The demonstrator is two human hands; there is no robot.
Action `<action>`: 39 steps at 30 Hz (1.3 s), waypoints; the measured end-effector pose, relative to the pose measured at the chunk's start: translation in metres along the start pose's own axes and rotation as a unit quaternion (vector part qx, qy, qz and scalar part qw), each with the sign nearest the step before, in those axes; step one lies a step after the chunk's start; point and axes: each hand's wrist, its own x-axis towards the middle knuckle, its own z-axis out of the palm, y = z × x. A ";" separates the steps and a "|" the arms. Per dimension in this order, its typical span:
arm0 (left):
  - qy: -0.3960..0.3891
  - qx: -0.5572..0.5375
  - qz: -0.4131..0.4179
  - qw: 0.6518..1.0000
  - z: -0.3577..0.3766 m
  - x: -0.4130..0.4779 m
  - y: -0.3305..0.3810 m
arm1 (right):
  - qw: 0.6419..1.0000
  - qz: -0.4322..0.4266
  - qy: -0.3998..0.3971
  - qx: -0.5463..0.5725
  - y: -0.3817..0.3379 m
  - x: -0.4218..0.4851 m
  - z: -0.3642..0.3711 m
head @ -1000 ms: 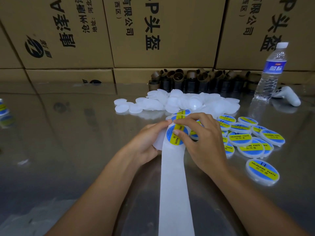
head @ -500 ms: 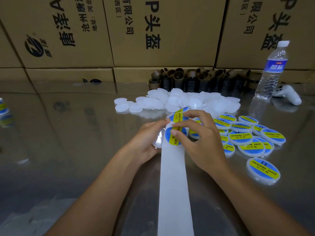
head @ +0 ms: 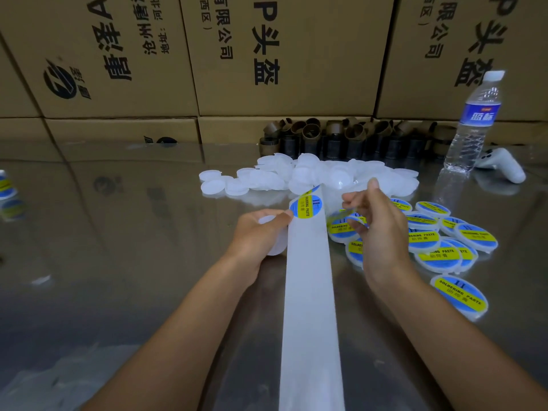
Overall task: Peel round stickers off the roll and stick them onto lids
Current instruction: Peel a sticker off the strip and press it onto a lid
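Observation:
A white backing strip [head: 311,321] runs from the bottom edge up to the middle of the shiny table. One blue-and-yellow round sticker [head: 305,206] sits at its far end. My left hand [head: 255,235] holds a plain white lid [head: 275,247] beside the strip, thumb tip touching that sticker's edge. To the right of the strip, my right hand [head: 382,232] is lifted and pinches a peeled sticker [head: 354,217] seen almost edge-on. A heap of plain white lids [head: 326,176] lies behind the hands. Several labelled lids [head: 439,253] lie to the right.
Cardboard boxes [head: 281,54] wall off the back of the table. Brown cardboard cores [head: 355,137] stand in front of them. A water bottle [head: 474,120] and a white controller [head: 504,166] are at the far right. Another labelled item [head: 4,185] sits at the left edge.
My right hand has peeled a sticker off the strip and pulled it away to the right. The strip has advanced, showing a fresh sticker at its end. My left hand stays in place.

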 end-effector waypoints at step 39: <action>-0.267 -0.199 -0.073 0.940 0.005 -0.013 0.012 | 0.884 -0.286 -0.197 -0.313 0.009 -0.019 0.005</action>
